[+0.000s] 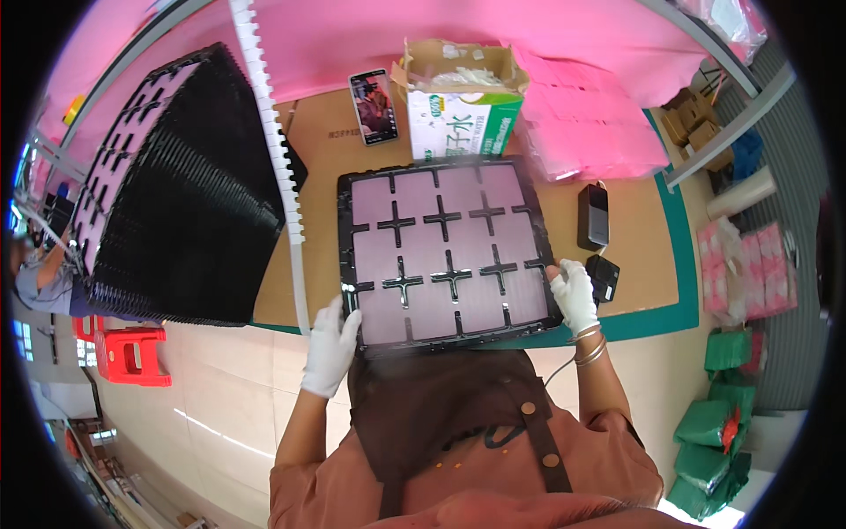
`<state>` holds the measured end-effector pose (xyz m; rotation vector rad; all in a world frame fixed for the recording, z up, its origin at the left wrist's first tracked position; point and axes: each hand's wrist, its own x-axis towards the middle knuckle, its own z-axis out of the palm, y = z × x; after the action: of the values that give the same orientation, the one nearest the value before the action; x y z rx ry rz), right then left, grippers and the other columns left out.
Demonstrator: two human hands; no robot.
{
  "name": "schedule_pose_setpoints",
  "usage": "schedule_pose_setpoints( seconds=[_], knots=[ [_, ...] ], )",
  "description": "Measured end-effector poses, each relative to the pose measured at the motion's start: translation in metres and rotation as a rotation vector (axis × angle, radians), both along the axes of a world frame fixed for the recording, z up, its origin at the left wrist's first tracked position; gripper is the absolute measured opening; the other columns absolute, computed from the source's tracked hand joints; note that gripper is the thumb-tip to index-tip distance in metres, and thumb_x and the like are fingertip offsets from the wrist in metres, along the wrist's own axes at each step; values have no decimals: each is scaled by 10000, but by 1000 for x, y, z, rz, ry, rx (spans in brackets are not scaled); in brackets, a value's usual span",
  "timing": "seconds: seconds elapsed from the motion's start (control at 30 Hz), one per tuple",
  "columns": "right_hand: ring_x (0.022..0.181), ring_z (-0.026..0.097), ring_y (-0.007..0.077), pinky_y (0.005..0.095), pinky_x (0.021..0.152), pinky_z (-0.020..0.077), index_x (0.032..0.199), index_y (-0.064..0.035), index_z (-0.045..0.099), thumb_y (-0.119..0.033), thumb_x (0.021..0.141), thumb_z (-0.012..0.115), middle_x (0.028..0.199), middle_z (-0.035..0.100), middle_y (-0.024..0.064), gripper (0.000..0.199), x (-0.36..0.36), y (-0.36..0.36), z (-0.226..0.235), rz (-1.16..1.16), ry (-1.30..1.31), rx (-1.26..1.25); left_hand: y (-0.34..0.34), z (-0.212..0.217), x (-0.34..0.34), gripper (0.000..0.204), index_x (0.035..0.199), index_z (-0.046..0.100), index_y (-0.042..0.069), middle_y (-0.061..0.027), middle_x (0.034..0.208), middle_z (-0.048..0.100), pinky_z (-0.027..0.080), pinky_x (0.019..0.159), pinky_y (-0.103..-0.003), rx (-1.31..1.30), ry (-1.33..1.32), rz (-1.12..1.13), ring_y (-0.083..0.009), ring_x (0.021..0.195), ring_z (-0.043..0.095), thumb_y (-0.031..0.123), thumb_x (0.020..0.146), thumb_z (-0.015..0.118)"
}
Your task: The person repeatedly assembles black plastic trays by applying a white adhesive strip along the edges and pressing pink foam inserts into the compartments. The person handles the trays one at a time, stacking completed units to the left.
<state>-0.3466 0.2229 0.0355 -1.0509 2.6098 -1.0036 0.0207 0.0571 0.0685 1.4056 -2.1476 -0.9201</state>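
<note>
A square black plastic tray (pixel 450 275) lies in front of me at the table's near edge. Pale pink flat pieces (pixel 467 238) fill it, set between black cross-shaped dividers. My left hand (pixel 331 349), in a white glove, grips the tray's left rim near its front corner, thumb on the rim. On the opposite side, my right hand (pixel 573 294), also gloved in white with bare fingertips showing, holds the right rim near the front. The undersides of the tray and some fingers are hidden.
A tall stack of black trays (pixel 185 194) stands on the left behind a white notched post (pixel 278 167). Behind my tray are a phone (pixel 374 106), an open carton (pixel 458 115) and pink wrapped stacks (pixel 590 123). A black power bank (pixel 593 217) and charger (pixel 602 279) lie right.
</note>
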Motion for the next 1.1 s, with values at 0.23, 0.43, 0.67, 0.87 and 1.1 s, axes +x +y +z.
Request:
schedule_pose_setpoints(
  seconds=[0.23, 0.43, 0.67, 0.87, 1.1],
  knots=[
    [761, 625, 364, 403, 698, 480, 881, 71, 620, -263, 905, 645, 826, 631, 240, 336, -1, -3, -5, -100, -85, -104, -12, -15, -12, 349, 1037, 606, -62, -129, 892, 630, 498, 700, -305, 117, 122, 271, -176, 757, 607, 246, 889, 680],
    [733, 468, 89, 274, 665, 414, 1064, 46, 586, -508, 934, 573, 803, 545, 9, 570, 39, 24, 42, -60, -252, -412, 29, 31, 18, 528, 1234, 380, 26, -91, 1172, 537, 457, 912, -313, 328, 819, 231, -156, 1058, 529, -10, 814, 698],
    [837, 545, 106, 255, 787, 438, 1191, 40, 559, -646, 876, 544, 1017, 600, 80, 755, 68, -2, 110, 288, -519, -682, 21, 176, 105, 621, 1389, 418, 2, -81, 1258, 527, 456, 915, -296, -366, 744, 484, -153, 1072, 541, 62, 819, 658],
    [850, 623, 162, 285, 774, 481, 1032, -21, 656, -168, 894, 625, 909, 653, 84, 203, 84, -20, 84, 519, -454, -297, -67, 269, 150, 416, 1282, 518, -2, -82, 1108, 616, 544, 740, -268, -355, 886, 661, -148, 900, 644, 137, 896, 586],
    [735, 601, 157, 282, 688, 476, 993, -35, 686, -104, 861, 655, 872, 639, 84, 152, 101, -25, 67, 684, -421, -160, -159, 246, 247, 94, 807, 585, 164, 81, 675, 556, 401, 463, -195, -140, 838, 787, -57, 513, 498, 150, 823, 677]
  ],
)
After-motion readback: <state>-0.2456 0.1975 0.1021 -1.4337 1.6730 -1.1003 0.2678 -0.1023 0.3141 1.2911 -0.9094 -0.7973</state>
